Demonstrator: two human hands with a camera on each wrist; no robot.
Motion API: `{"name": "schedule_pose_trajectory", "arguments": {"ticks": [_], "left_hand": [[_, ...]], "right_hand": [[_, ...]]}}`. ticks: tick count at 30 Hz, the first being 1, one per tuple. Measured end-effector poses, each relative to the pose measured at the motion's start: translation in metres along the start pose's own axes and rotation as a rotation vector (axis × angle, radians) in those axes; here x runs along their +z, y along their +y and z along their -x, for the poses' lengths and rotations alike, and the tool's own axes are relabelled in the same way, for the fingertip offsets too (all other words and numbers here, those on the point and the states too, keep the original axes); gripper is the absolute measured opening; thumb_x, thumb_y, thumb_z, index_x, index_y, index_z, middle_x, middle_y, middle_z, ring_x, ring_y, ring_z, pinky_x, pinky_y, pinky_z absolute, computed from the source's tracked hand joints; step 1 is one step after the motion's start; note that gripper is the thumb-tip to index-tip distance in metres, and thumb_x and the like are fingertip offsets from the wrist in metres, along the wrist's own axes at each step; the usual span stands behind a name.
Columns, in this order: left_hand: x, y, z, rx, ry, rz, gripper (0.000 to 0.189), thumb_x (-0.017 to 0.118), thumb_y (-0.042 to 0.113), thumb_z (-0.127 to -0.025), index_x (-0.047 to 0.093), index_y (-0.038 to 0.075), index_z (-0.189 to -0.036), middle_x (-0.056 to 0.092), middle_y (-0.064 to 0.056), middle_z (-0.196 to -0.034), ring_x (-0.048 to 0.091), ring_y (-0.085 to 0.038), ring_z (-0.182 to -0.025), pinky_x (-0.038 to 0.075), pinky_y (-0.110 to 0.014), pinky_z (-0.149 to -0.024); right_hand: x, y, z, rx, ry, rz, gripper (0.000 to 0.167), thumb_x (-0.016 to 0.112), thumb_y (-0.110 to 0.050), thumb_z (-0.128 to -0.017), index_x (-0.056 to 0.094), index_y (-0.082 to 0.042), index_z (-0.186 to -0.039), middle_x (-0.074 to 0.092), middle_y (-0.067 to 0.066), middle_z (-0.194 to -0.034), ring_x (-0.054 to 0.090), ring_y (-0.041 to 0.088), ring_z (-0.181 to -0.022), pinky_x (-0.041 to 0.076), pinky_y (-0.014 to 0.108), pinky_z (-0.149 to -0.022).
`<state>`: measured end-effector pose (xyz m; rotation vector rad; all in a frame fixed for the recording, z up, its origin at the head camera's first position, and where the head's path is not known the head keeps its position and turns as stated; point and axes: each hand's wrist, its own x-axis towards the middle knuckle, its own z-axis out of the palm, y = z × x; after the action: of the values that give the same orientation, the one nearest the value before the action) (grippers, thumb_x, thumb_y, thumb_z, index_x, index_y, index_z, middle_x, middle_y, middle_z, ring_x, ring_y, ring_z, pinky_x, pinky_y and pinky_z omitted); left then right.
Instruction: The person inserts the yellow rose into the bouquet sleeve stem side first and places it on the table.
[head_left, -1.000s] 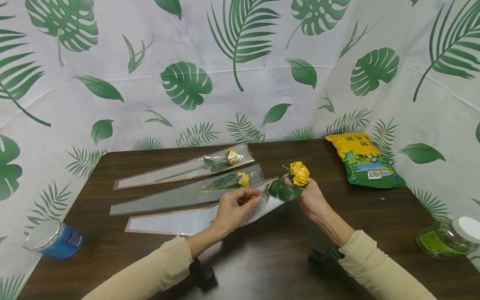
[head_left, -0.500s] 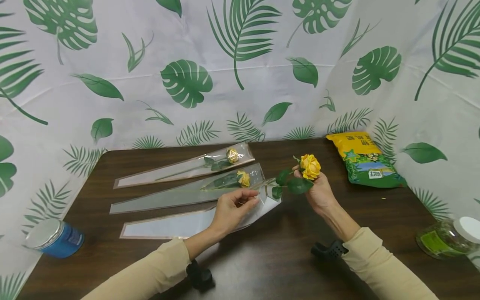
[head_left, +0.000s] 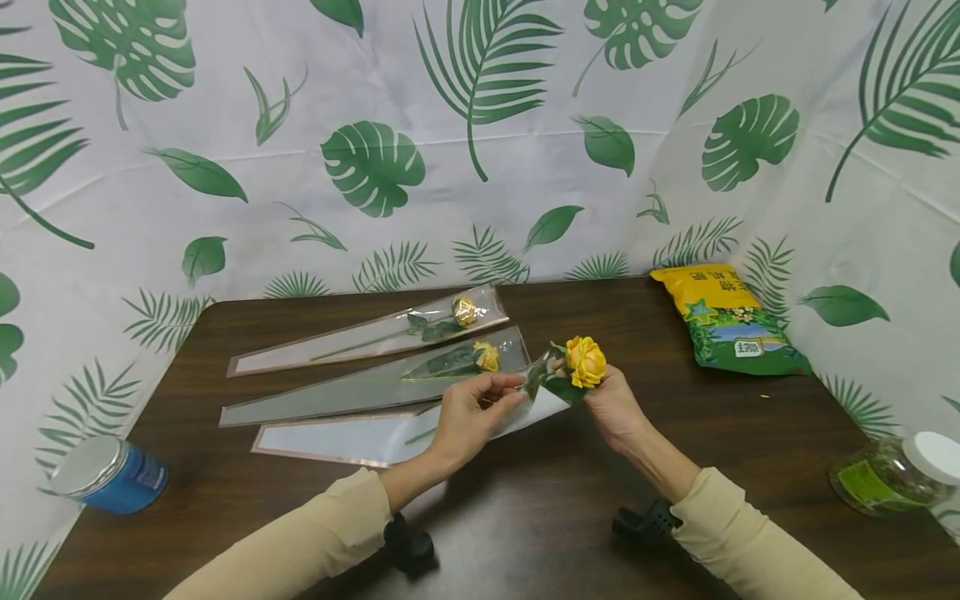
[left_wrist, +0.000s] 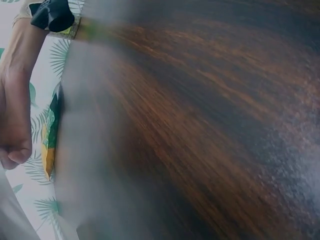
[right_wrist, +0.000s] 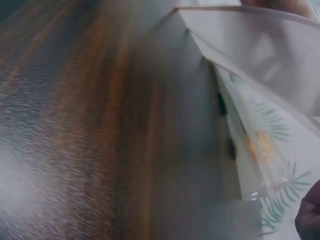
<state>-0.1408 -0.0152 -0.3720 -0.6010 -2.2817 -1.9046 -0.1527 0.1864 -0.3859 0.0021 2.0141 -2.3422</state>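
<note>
My left hand [head_left: 467,421] pinches the upper edge of a clear-and-white flower sleeve [head_left: 330,439] near its wide mouth. A yellow artificial rose [head_left: 586,362] lies with its stem inside that sleeve and its bloom outside the mouth. Just below the bloom, my right hand [head_left: 617,410] holds the rose; its fingertips are partly hidden behind petals and leaves. In the left wrist view the right hand [left_wrist: 15,117] shows at the left edge. The raised sleeve [right_wrist: 280,55] fills the upper right of the right wrist view.
Beyond the hands lie two sleeved yellow roses, one nearer [head_left: 487,358] and one farther [head_left: 464,312]. A blue can [head_left: 123,477] stands left. At right are a yellow-green bag [head_left: 731,321] and a white-lidded jar [head_left: 892,475]. A leaf-print cloth [head_left: 450,217] hangs behind the table.
The right hand drew the rose rightward, then brought it back left, closer to the sleeve's mouth. The sleeve's narrow end shifted left, then back right. The left hand keeps its pinch.
</note>
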Motion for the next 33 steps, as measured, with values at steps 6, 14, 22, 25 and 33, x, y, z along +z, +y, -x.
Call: {"name": "schedule_pose_trajectory", "arguments": {"ticks": [6, 14, 22, 25, 33], "left_hand": [[0.003, -0.024, -0.002, 0.038, 0.024, -0.023, 0.015, 0.072, 0.010, -0.082, 0.072, 0.005, -0.097, 0.071, -0.007, -0.080, 0.060, -0.005, -0.069, 0.050, -0.019, -0.061], [0.004, -0.032, 0.003, 0.051, 0.033, -0.016, 0.018, 0.072, 0.010, -0.082, 0.071, 0.003, -0.099, 0.070, -0.009, -0.081, 0.062, -0.009, -0.070, 0.052, -0.022, -0.063], [0.005, -0.033, 0.003, 0.050, 0.037, -0.015, 0.018, 0.072, 0.009, -0.082, 0.072, 0.004, -0.099, 0.070, -0.009, -0.081, 0.062, -0.006, -0.071, 0.052, -0.021, -0.063], [0.007, -0.031, 0.001, 0.057, 0.039, -0.006, 0.018, 0.072, 0.010, -0.082, 0.072, 0.006, -0.100, 0.070, -0.008, -0.082, 0.061, -0.004, -0.072, 0.050, -0.019, -0.062], [0.010, -0.025, -0.002, 0.073, 0.092, -0.027, 0.018, 0.071, 0.004, -0.082, 0.072, 0.001, -0.099, 0.069, -0.012, -0.082, 0.062, -0.013, -0.072, 0.049, -0.018, -0.062]], "right_hand": [[-0.004, 0.001, 0.000, 0.025, -0.023, 0.060, 0.041, 0.056, 0.004, -0.089, 0.046, 0.008, -0.129, 0.056, -0.003, -0.114, 0.052, 0.003, -0.104, 0.045, 0.017, -0.088], [-0.014, -0.005, 0.006, -0.035, -0.172, -0.099, 0.043, 0.049, -0.009, -0.097, 0.030, -0.007, -0.135, 0.044, 0.004, -0.124, 0.051, 0.005, -0.105, 0.045, 0.017, -0.088], [-0.018, -0.004, 0.011, -0.092, -0.178, -0.097, 0.022, 0.043, -0.014, -0.100, 0.042, -0.020, -0.121, 0.052, -0.004, -0.107, 0.051, 0.006, -0.091, 0.043, 0.022, -0.077], [-0.017, -0.003, 0.012, -0.094, -0.149, -0.050, 0.020, 0.044, -0.013, -0.100, 0.044, -0.021, -0.119, 0.053, -0.005, -0.107, 0.052, 0.007, -0.089, 0.043, 0.023, -0.076], [-0.009, -0.003, 0.015, -0.087, -0.027, 0.024, 0.014, 0.052, -0.016, -0.097, 0.058, -0.023, -0.107, 0.057, -0.007, -0.099, 0.052, 0.006, -0.086, 0.046, 0.020, -0.074]]}}
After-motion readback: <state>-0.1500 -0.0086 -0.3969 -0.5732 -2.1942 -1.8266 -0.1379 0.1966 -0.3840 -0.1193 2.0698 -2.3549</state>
